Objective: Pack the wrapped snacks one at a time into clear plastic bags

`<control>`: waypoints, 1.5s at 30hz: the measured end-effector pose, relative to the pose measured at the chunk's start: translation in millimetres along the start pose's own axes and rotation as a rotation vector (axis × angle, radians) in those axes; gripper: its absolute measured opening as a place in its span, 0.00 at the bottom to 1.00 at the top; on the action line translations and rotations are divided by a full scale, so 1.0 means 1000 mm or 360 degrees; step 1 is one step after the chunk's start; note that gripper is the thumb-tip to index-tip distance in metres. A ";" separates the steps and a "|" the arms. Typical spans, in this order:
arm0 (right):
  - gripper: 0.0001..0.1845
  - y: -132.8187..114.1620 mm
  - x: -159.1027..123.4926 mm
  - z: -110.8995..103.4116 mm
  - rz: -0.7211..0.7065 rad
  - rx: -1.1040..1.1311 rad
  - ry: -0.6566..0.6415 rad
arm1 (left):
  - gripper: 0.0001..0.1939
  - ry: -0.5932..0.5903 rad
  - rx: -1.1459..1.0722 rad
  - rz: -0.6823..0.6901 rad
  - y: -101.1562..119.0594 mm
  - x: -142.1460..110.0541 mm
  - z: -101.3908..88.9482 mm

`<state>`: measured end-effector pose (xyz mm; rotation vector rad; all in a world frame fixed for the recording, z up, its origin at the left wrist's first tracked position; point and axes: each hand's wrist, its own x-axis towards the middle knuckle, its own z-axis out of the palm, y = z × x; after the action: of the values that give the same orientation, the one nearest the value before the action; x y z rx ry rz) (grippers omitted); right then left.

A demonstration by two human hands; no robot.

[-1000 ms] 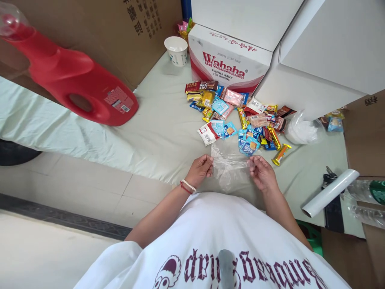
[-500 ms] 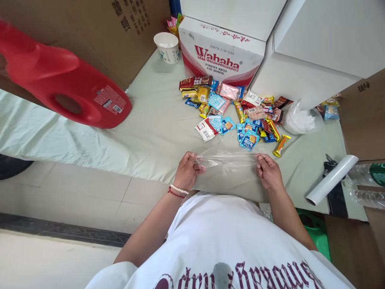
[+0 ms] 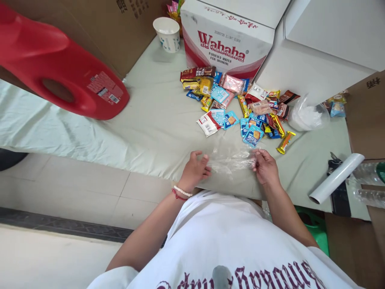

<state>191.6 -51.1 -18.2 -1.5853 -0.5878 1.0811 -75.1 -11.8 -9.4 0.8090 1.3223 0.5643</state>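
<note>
Between my two hands I hold a clear plastic bag (image 3: 231, 159) just above the pale green cloth (image 3: 156, 120) near its front edge. My left hand (image 3: 194, 171), with a bead bracelet on the wrist, pinches the bag's left end with curled fingers. My right hand (image 3: 265, 166) grips the bag's right end, fingers closed. Just beyond the bag lies a pile of small snack packets (image 3: 237, 104) in blue, yellow, red and pink wrappers.
A big red detergent jug (image 3: 60, 76) lies on its side at the left. A Wahaha carton (image 3: 228, 40), a paper cup (image 3: 167, 34) and white boxes (image 3: 325, 48) stand at the back. A crumpled clear bag (image 3: 306, 116) and a white roll (image 3: 337, 178) are at the right.
My hands stretched the bag wide apart half a second ago and have now come closer together, bunching it. The view shifted slightly.
</note>
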 end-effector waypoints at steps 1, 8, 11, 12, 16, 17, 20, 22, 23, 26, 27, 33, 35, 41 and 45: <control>0.19 -0.002 -0.001 0.002 -0.0048 -0.0039 -0.0017 | 0.34 -0.0003 -0.0015 0.0021 0.001 0.001 0.003; 0.18 -0.022 0.016 -0.017 -0.0239 -0.0247 0.0066 | 0.31 -0.0272 -0.0239 0.0291 0.003 0.009 -0.017; 0.19 -0.026 0.029 -0.028 -0.0201 -0.0263 0.0032 | 0.28 -0.0312 -0.0260 0.0361 0.007 0.010 -0.033; 0.19 -0.026 0.033 -0.029 -0.0184 -0.0276 0.0004 | 0.26 -0.0263 -0.0237 0.0349 0.008 0.010 -0.036; 0.18 -0.023 0.036 -0.023 -0.0191 -0.0312 -0.0040 | 0.23 0.0022 -0.0061 0.0081 0.014 0.011 -0.028; 0.18 -0.022 0.035 -0.020 -0.0201 -0.0306 -0.0035 | 0.24 0.0043 -0.0017 0.0018 0.014 0.013 -0.022; 0.18 -0.020 0.031 -0.017 -0.0203 -0.0291 -0.0036 | 0.29 0.0053 0.0131 0.0045 0.015 0.021 -0.002; 0.18 -0.022 0.030 -0.020 -0.0182 -0.0275 -0.0060 | 0.31 0.0025 0.0166 0.0177 0.016 0.026 0.006; 0.18 -0.025 0.030 -0.023 -0.0165 -0.0253 -0.0068 | 0.31 -0.0024 0.0126 0.0230 0.017 0.028 0.007; 0.18 -0.035 0.032 -0.039 -0.0143 -0.0148 -0.0051 | 0.32 -0.0286 -0.0137 0.0287 0.018 0.026 -0.007; 0.18 -0.038 0.033 -0.045 -0.0142 -0.0131 -0.0050 | 0.33 -0.0365 -0.0196 0.0306 0.018 0.023 -0.015; 0.16 -0.029 0.026 -0.065 -0.0073 -0.0624 -0.0346 | 0.32 -0.0507 0.0105 0.0448 0.004 0.000 -0.047; 0.16 -0.023 0.021 -0.064 -0.0089 -0.0725 -0.0397 | 0.31 -0.0377 0.0089 0.0400 0.003 0.001 -0.044; 0.18 -0.021 0.017 -0.060 -0.0181 -0.0759 -0.0455 | 0.26 -0.0400 0.0369 0.0250 0.039 0.034 -0.014; 0.16 -0.022 0.022 -0.069 -0.0292 -0.0843 -0.0379 | 0.16 -0.0782 0.0512 0.0340 0.049 0.037 -0.004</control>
<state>265.4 -60.3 -4.0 -1.8127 -1.2353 1.0319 -68.0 47.3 6.0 1.2733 0.8849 0.2897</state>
